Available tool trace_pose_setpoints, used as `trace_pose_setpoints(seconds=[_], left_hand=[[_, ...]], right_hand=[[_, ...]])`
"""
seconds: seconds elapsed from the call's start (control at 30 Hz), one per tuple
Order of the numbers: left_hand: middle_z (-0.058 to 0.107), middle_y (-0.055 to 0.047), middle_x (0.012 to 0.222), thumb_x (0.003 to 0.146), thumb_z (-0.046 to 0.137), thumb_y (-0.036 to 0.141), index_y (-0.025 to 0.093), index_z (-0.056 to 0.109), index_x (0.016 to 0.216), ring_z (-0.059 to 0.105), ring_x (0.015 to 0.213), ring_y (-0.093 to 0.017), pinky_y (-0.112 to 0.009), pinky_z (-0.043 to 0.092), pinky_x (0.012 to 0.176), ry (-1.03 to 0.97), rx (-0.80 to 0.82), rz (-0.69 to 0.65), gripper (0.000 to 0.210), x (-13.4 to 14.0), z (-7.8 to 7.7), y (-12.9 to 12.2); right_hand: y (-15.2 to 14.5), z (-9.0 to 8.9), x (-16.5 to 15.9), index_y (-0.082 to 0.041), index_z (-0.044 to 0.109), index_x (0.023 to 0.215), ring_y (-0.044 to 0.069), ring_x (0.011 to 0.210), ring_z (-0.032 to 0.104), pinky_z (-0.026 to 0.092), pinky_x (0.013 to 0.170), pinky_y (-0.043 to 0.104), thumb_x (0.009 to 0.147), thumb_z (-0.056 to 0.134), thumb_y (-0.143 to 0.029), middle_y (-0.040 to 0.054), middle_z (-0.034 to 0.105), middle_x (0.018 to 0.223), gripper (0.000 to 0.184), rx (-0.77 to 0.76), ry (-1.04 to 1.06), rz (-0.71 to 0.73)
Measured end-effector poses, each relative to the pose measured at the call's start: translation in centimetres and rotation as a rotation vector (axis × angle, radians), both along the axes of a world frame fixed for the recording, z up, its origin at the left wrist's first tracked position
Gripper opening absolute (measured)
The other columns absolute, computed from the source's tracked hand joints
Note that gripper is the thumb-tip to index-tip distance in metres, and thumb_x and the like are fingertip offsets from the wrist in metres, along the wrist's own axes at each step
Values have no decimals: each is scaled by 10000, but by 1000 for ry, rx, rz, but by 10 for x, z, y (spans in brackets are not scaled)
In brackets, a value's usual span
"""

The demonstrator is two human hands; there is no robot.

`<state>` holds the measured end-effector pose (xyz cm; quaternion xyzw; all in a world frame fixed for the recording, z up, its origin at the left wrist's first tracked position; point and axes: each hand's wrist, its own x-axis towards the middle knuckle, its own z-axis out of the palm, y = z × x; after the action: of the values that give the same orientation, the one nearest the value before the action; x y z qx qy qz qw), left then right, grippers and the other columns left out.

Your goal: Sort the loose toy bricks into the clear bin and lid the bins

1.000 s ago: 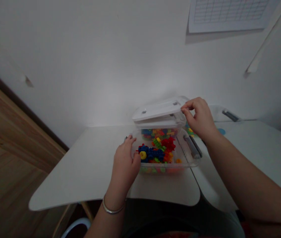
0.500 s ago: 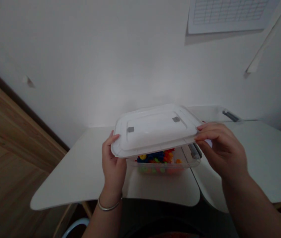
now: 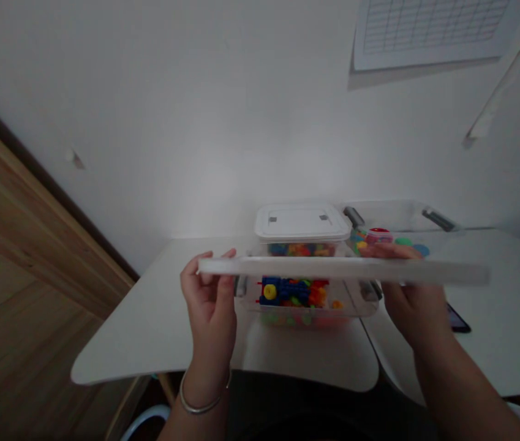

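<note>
A white plastic lid point(image 3: 305, 267), seen nearly edge-on and slightly blurred, is held between my two hands. My left hand point(image 3: 209, 294) pinches its left end, thumb below and fingers above. Farther along, toward its right part, my right hand point(image 3: 411, 300) grips it, fingers over the top edge. Under and behind the lid stands an uncovered clear plastic box point(image 3: 310, 312) with grey side handles. Inside it lie colourful plastic pieces, among them a dark blue toy piece point(image 3: 291, 291) with a yellow round part.
Behind stands a second box with a white lid point(image 3: 303, 222) on it. A larger clear bin point(image 3: 392, 214) with grey handles and colourful items is at the back right. A dark phone-like device point(image 3: 459, 320) lies on the white table point(image 3: 149, 312), against the wall.
The lid has turned from showing its broad top to nearly edge-on, and its right end now reaches past my right hand. The second lidded box behind has come into view.
</note>
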<state>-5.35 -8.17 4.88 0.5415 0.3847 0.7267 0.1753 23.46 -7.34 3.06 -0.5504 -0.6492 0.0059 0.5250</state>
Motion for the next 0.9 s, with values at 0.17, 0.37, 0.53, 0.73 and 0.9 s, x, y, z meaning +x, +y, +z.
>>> trace_pose_setpoints(seconds=[0.17,0.37,0.53,0.73,0.9], left_hand=[[629,-78,1208,912,553,320,251,510,1356,589,1148,-176,-341,481,1012,224,2,104,452,0,4,-4],[494,-141,1451,941,450,358,185,574,1303,416,1383,-281,-580,252,1174,663,-236,64,419,-6,-10,5],[423,-190,1496,943,404,351,127,545,1320,345,1425,-305,-600,249,1163,840,-351,46,460,-6,-16,8],[435,-201,1485,912,440,330,121,519,1346,349,1420,-320,-597,236,1168,928,-374,128,489,-10,-17,4],[378,-221,1515,914,437,377,104,479,1379,335,1425,-333,-599,238,1164,864,-458,105,541,-12,-17,14]], right_hand=[[-23,15,-22,-226,383,1365,185,497,568,449,484,320,889,493,-521,20,670,743,571,-120,286,-125],[-20,24,-15,-208,468,1375,242,618,644,420,555,340,892,417,-467,45,699,708,550,-544,-74,-133],[-20,22,-18,-226,511,1361,259,711,665,382,582,335,884,388,-453,47,717,764,541,-665,-231,-213],[-24,21,-19,-245,581,1242,218,607,612,332,533,313,857,416,-456,0,643,632,469,-704,-257,-204],[-16,20,-15,-219,543,1293,207,597,592,336,530,308,844,450,-502,-1,626,644,539,-656,-252,-179]])
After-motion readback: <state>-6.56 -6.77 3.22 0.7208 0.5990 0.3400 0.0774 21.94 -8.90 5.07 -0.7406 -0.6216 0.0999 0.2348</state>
